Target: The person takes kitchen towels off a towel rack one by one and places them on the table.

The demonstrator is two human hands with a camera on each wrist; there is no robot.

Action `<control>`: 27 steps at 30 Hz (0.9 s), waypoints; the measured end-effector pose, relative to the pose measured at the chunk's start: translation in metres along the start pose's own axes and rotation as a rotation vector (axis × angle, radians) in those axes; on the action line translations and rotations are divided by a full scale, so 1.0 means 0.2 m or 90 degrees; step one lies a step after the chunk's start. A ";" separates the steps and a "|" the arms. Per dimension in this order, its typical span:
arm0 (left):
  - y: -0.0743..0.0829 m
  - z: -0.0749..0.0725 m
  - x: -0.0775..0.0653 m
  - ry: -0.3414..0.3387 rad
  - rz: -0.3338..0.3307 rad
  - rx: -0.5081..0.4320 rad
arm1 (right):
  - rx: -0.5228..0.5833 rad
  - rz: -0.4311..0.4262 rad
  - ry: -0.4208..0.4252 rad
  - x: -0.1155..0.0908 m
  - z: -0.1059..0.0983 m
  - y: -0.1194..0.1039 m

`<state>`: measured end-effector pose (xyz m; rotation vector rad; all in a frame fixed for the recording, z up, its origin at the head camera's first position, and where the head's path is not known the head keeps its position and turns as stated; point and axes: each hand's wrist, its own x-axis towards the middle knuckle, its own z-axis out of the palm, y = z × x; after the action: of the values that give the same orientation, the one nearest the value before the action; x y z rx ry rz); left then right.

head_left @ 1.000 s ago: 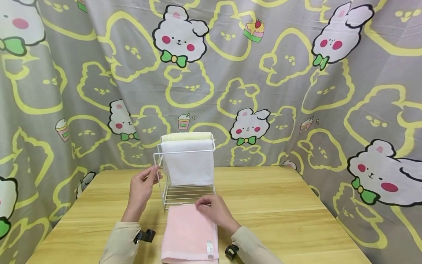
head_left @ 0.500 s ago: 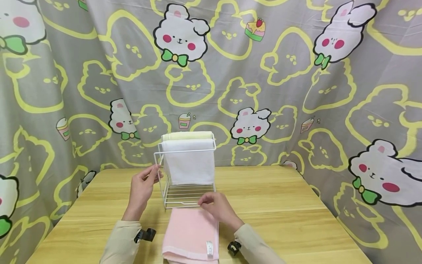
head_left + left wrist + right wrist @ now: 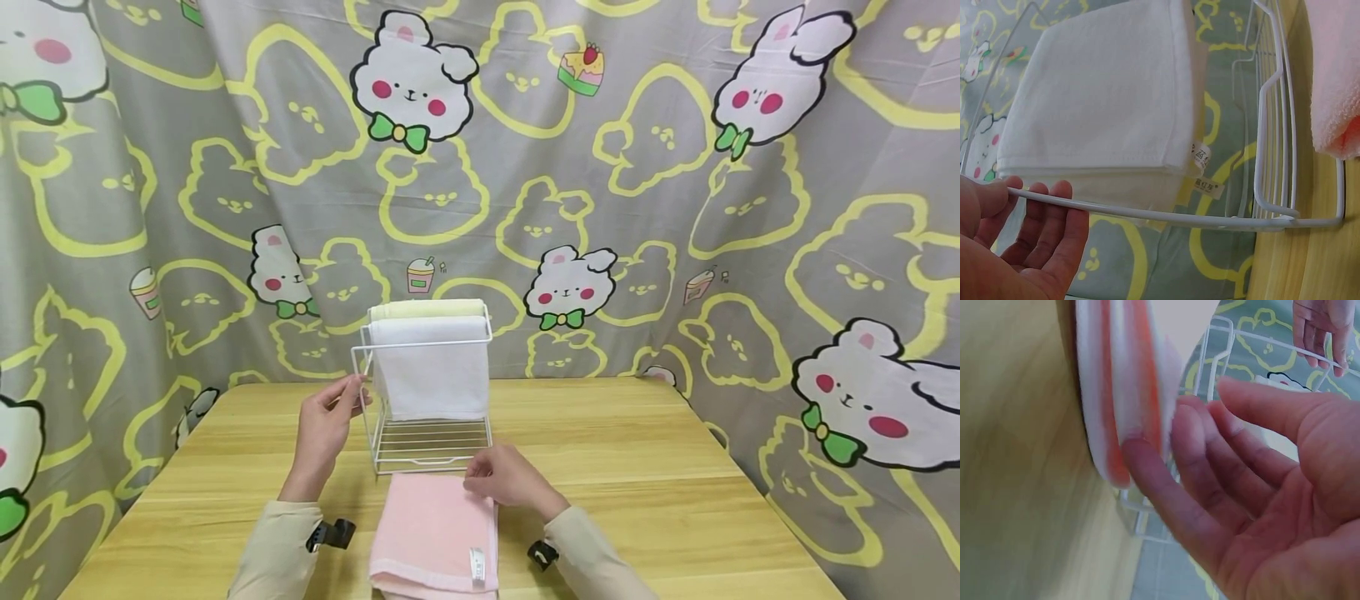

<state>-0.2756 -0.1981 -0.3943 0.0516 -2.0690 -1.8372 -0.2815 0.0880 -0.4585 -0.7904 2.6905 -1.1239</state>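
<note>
A white wire rack point(image 3: 420, 344) stands on the table, with a folded white towel point(image 3: 431, 379) and a pale yellow towel point(image 3: 427, 309) draped over its top. My left hand point(image 3: 322, 429) pinches the rack's left upright; in the left wrist view, thumb and index finger hold the wire rod point(image 3: 1147, 212) while the other fingers are loosely bent. A folded pink towel point(image 3: 435, 529) lies before the rack. My right hand point(image 3: 516, 479) is at its far right corner, fingers relaxed; in the right wrist view, one fingertip touches the towel's layered edge point(image 3: 1138, 394).
The wooden table point(image 3: 637, 467) extends to both sides of the rack. A grey curtain point(image 3: 480, 200) with cartoon prints hangs behind it and at both sides. Dark wrist cameras point(image 3: 542, 554) sit at both wrists. A white tag point(image 3: 477, 567) shows on the pink towel.
My right hand has moved right and slightly toward me along the pink towel's far edge. That far edge has shifted a little away from the rack. My left hand stays on the upright.
</note>
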 end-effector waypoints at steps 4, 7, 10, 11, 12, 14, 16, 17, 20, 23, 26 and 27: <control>0.00 0.00 0.00 0.000 -0.002 -0.002 | 0.022 0.001 0.014 0.01 0.01 0.00; 0.00 0.00 0.00 -0.001 -0.001 -0.002 | 0.031 0.003 0.026 0.02 0.02 0.00; 0.00 0.00 0.00 -0.001 0.001 0.001 | 0.031 0.005 0.027 0.02 0.02 0.00; 0.00 0.00 0.00 -0.001 0.001 0.001 | 0.031 0.006 0.028 0.02 0.02 0.00; 0.00 0.00 0.00 -0.001 0.001 0.001 | 0.026 0.006 0.031 0.02 0.01 -0.01; 0.00 0.00 0.00 -0.001 0.001 0.001 | 0.018 0.001 0.039 0.01 -0.01 -0.02; 0.00 0.00 0.00 -0.001 0.002 -0.002 | 0.010 -0.006 0.052 0.01 -0.03 -0.03; 0.00 0.00 0.00 -0.001 0.001 -0.002 | 0.007 -0.009 0.058 0.00 -0.04 -0.04; 0.00 0.00 0.00 -0.002 0.001 -0.004 | 0.011 -0.025 0.075 0.00 -0.07 -0.06; 0.00 -0.01 0.00 -0.004 -0.002 -0.001 | 0.013 -0.034 0.088 -0.01 -0.09 -0.09; 0.00 -0.01 0.00 -0.004 -0.002 -0.001 | 0.007 -0.049 0.104 -0.02 -0.11 -0.12; 0.00 -0.01 0.00 -0.004 -0.001 -0.001 | 0.005 -0.054 0.111 -0.03 -0.12 -0.14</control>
<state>-0.2756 -0.1993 -0.3935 0.0469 -2.0724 -1.8420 -0.2732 0.0902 -0.4221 -0.8504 2.8154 -1.2771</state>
